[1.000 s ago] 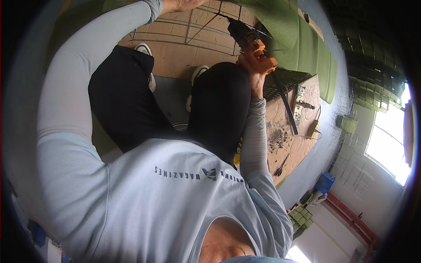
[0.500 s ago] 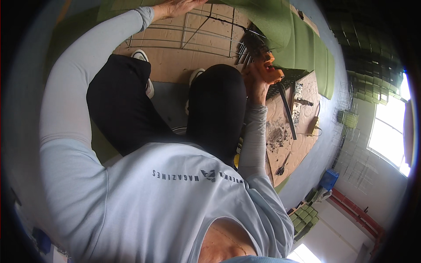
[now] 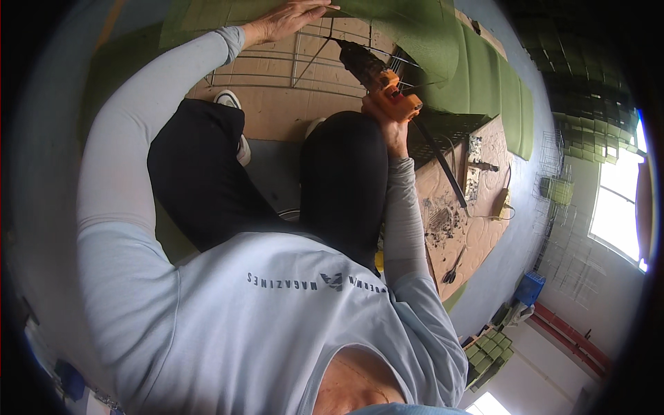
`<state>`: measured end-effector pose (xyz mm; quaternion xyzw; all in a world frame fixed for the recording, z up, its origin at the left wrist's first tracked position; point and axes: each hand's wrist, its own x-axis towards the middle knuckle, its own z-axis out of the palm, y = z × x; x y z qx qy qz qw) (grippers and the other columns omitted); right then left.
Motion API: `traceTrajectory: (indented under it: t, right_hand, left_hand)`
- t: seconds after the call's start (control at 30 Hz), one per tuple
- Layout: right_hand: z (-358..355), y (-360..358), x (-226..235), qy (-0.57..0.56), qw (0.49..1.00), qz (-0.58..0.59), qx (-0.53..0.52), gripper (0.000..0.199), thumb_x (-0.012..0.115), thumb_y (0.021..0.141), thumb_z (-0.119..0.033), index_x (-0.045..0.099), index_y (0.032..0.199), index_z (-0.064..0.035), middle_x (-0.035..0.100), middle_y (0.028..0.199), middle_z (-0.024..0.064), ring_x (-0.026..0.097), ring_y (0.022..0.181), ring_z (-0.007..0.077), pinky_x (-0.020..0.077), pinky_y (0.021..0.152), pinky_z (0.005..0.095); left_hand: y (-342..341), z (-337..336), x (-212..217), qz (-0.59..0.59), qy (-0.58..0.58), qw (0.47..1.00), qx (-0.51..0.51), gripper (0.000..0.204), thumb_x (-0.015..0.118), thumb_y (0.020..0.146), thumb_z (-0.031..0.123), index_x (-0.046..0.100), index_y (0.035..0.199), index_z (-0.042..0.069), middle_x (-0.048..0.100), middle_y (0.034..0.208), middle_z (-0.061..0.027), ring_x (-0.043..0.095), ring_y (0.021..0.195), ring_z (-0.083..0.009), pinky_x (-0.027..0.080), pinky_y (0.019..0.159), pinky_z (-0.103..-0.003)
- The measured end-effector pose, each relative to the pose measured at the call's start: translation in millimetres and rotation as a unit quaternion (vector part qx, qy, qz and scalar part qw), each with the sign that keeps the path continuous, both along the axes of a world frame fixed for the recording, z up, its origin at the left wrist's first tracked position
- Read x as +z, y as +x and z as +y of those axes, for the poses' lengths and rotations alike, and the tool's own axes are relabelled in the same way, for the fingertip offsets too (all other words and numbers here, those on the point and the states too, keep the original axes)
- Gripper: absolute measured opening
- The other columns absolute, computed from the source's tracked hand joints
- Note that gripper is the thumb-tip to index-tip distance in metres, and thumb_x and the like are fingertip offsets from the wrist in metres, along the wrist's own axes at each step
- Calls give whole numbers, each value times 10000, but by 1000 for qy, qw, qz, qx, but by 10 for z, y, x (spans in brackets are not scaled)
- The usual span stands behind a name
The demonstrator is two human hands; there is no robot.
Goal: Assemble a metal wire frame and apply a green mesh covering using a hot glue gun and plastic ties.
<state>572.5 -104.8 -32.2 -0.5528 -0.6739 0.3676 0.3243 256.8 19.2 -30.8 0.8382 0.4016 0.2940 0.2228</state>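
Observation:
My right hand [image 3: 389, 126] is wrapped round the handle of an orange hot glue gun [image 3: 395, 98] with a blackened front. Its nozzle points up and left, close to a bar of the thin metal wire frame [image 3: 297, 61]. A black glue stick [image 3: 444, 166] juts from the gun's rear. At the top, my left hand [image 3: 285, 21] lies with stretched fingers along the edge of the green sheet [image 3: 425, 45] over the frame. The fingertips reach the picture's upper edge, and whether they pinch the sheet is hard to see.
Cardboard [image 3: 270, 100] lies under the frame, near my shoes. On the right, a stained cardboard piece [image 3: 443, 187] bears scissors [image 3: 453, 266], a crusted strip [image 3: 474, 162] and a yellow power socket [image 3: 502, 203]. Wire racks [image 3: 553, 173] and green stacks stand farther right.
My right hand has moved the glue gun left, so its nozzle now lies over the wire frame. My left hand stays near the sheet's edge, and the whole view has shifted slightly.

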Motion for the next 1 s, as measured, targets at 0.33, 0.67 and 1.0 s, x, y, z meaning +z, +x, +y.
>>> traceTrajectory:
  t: [0.33,0.67,1.0]
  right_hand:
    - [45,-47,-17,133,981,-85,113,224,678,728,-77,680,947,-125,606,811,37,620,774,192,490,684,298]
    - [14,-59,38,166,966,-161,116,274,672,761,-132,679,1029,-189,630,849,31,635,785,182,500,692,290]
    - [-202,124,157,50,998,36,31,242,637,821,-77,633,1054,-14,656,950,82,616,955,199,473,834,317]
  left_hand:
    - [20,28,4,-11,-20,1000,6,524,236,1020,445,446,1372,118,366,1456,-166,284,1379,-348,252,1119,-469]
    - [-16,33,-76,-17,10,1000,1,441,302,1029,351,461,1355,100,382,1442,-169,307,1367,-351,275,1108,-467]
    - [3,18,-17,-4,-10,999,37,604,202,983,557,452,1385,182,359,1480,-48,236,1409,-257,189,1172,-410]
